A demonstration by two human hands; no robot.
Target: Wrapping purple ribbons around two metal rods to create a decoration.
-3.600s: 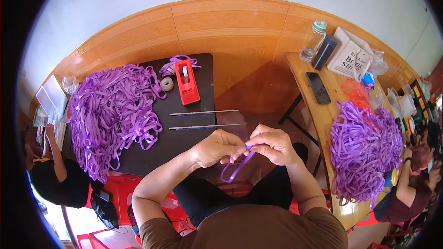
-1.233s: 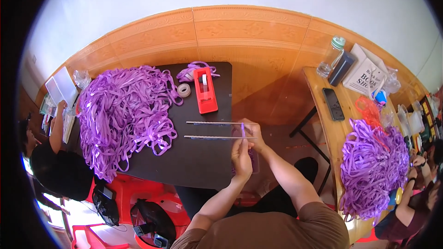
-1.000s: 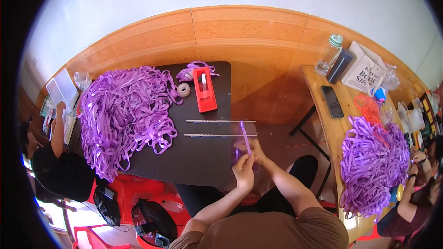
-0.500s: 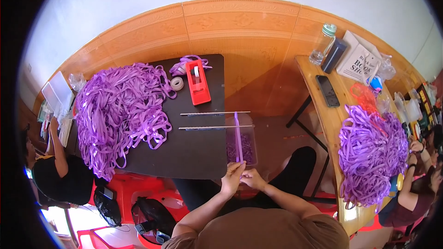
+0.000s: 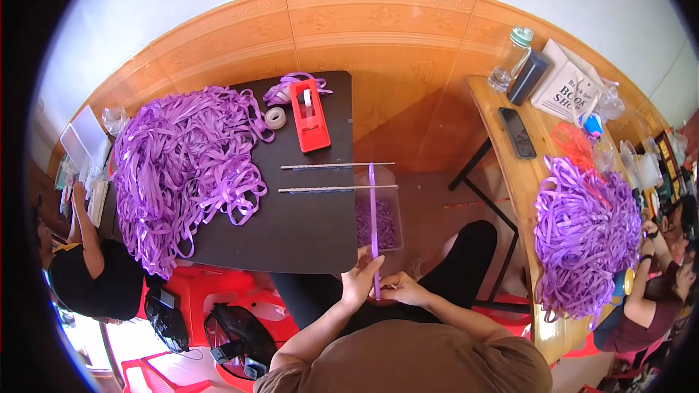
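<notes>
A narrow purple ribbon (image 5: 373, 218) hangs taut over two thin metal rods (image 5: 328, 167) that jut past the right edge of the dark table, and runs down toward my lap. My left hand (image 5: 358, 281) pinches it low down, thumb on one side and fingers on the other. Just right of and below that, my right hand (image 5: 405, 290) is closed near the ribbon's lower end; its fingertips are partly hidden. Below the rods stands a translucent bin (image 5: 394, 236) with purple ribbon pieces inside.
On the dark table (image 5: 240, 247) lie a large purple ribbon heap (image 5: 182, 160), a red tape dispenser (image 5: 311, 120) and a tape roll (image 5: 275, 118). The wooden table (image 5: 502, 153) at right bears a phone (image 5: 517, 133), bottles and another ribbon heap (image 5: 586, 240). People work at both sides.
The ribbon now reaches below my left hand to my right hand; before, it ended at my left fingers. My left hand has opened its grip slightly. The whole view has shifted a little.
</notes>
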